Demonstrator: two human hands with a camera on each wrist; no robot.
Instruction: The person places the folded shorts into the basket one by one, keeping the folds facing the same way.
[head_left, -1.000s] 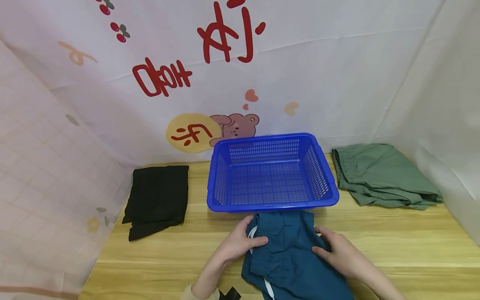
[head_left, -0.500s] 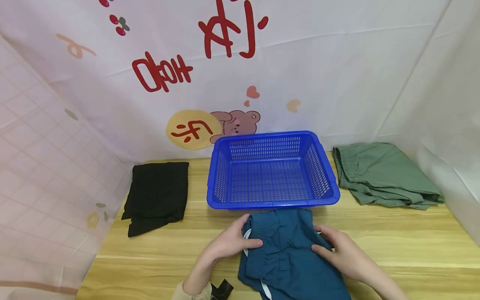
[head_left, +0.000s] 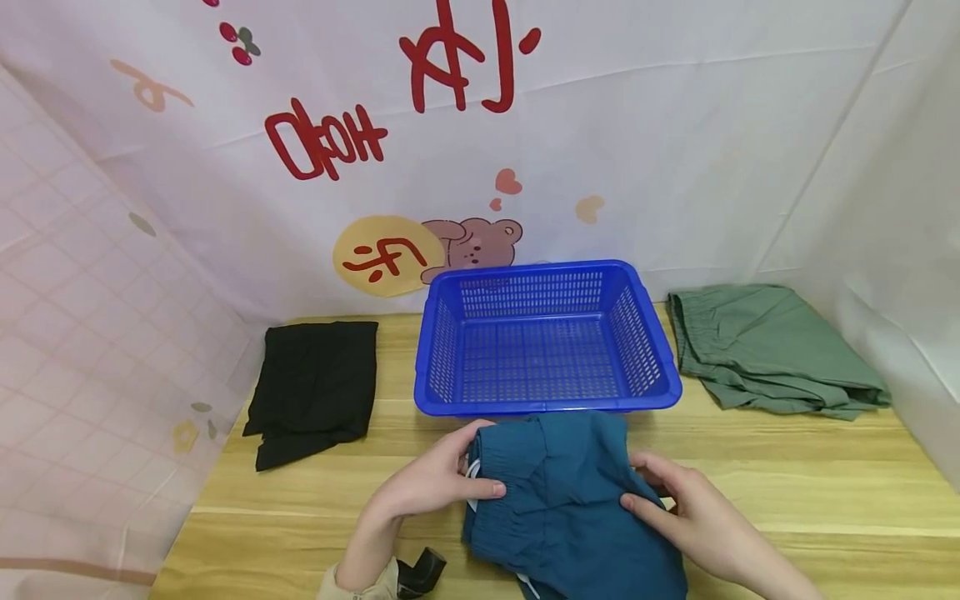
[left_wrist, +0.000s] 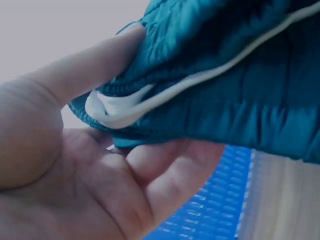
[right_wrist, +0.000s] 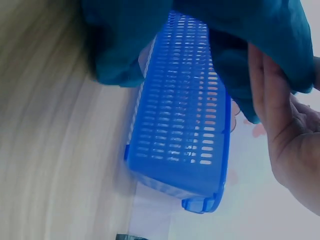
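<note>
Left grip, right grip pinch teal garment — ruched waistband, white cord, perhaps flat; slotted blue basket beyond.

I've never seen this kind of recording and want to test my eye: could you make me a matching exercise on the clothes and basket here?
Column one:
1. Blue plastic basket
2. Black folded garment
3. Teal drawstring pants
4. Green elastic-waist garment

Column two:
A. Right of the basket in the head view
B. White drawstring showing
C. Left of the basket in the head view
D. Perforated walls

Pairs: 1-D, 2-C, 3-B, 4-A.
</note>
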